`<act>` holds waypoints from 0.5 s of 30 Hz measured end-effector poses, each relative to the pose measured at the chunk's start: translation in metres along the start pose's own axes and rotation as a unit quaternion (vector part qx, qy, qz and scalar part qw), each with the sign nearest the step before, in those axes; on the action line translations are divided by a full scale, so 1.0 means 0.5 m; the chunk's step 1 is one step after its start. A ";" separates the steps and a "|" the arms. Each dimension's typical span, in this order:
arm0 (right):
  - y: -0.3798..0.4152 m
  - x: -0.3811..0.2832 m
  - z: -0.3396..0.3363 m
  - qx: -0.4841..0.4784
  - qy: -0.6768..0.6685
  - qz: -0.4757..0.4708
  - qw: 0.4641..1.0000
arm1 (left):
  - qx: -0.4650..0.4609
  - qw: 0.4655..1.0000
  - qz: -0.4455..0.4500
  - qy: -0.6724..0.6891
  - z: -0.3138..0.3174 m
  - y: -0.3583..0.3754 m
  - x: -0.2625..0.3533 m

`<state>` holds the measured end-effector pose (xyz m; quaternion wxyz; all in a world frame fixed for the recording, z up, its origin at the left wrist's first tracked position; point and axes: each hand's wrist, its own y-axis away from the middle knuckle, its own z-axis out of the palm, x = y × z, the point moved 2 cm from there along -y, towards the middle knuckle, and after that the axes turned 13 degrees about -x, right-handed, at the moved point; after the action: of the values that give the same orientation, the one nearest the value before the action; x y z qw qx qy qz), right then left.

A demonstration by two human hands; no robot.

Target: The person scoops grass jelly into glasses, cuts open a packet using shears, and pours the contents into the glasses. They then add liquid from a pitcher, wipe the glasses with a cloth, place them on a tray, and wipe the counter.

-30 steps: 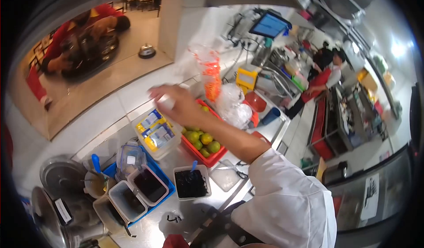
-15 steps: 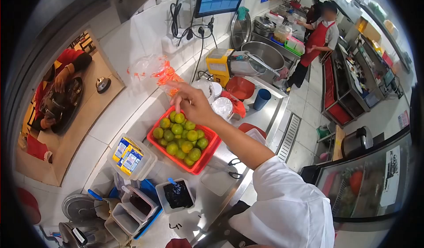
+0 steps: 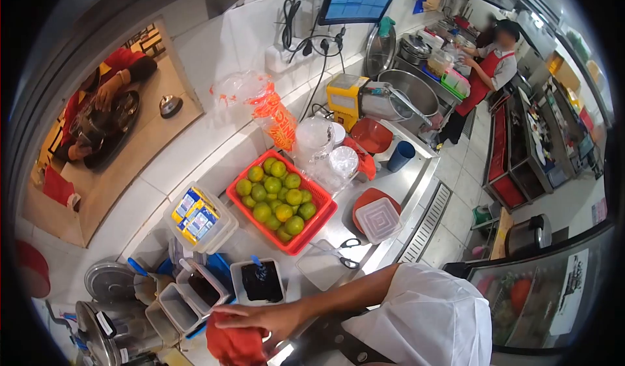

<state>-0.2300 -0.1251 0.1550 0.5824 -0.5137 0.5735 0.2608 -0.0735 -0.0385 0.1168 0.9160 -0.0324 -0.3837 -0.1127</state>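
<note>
My right hand [image 3: 277, 320] is at the bottom of the view, its fingers closed over a bunched red cloth [image 3: 236, 341]. The lower part of the cloth is cut off by the frame edge. My left hand does not show. Just beyond my right hand stands a square white tub of dark contents [image 3: 260, 281] with a blue-handled utensil in it. Grey containers [image 3: 179, 306] sit to its left. Farther up the counter, a red plastic basket [image 3: 307, 230] holds several green-yellow citrus fruits [image 3: 273, 197].
Scissors [image 3: 349, 252] and a lidded container [image 3: 379, 221] lie near the counter's right edge. A clear box with yellow-blue packets [image 3: 196, 217] is beside the basket. Behind are plastic bags [image 3: 273, 115], a blue cup [image 3: 401, 156] and a large pot [image 3: 416, 96]. A co-worker [image 3: 488, 66] stands farther off.
My right hand has moved from above the fruit basket down to the bottom of the view, onto the red cloth. More of the cloth now shows. The camera view has shifted slightly.
</note>
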 end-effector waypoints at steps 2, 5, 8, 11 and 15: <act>-0.016 0.013 0.047 0.075 0.077 -0.050 0.993 | -0.007 1.000 0.017 0.020 0.005 0.008 -0.003; -0.037 0.071 0.052 0.101 0.018 0.015 0.995 | -0.039 0.997 0.037 0.064 0.004 0.026 0.013; -0.038 0.046 -0.026 0.090 0.005 -0.049 0.995 | -0.136 0.990 0.008 0.047 -0.038 0.055 0.054; -0.050 0.050 -0.053 0.093 -0.162 -0.022 0.982 | -0.074 0.997 0.012 -0.029 -0.085 0.060 0.049; -0.126 0.029 0.021 -0.036 -0.015 0.019 0.999 | 0.025 0.998 -0.034 -0.048 -0.115 0.064 0.009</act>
<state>-0.1667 -0.1411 0.1585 0.5671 -0.5193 0.5648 0.2994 -0.0231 -0.0167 0.0805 0.8926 -0.0017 -0.4310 -0.1324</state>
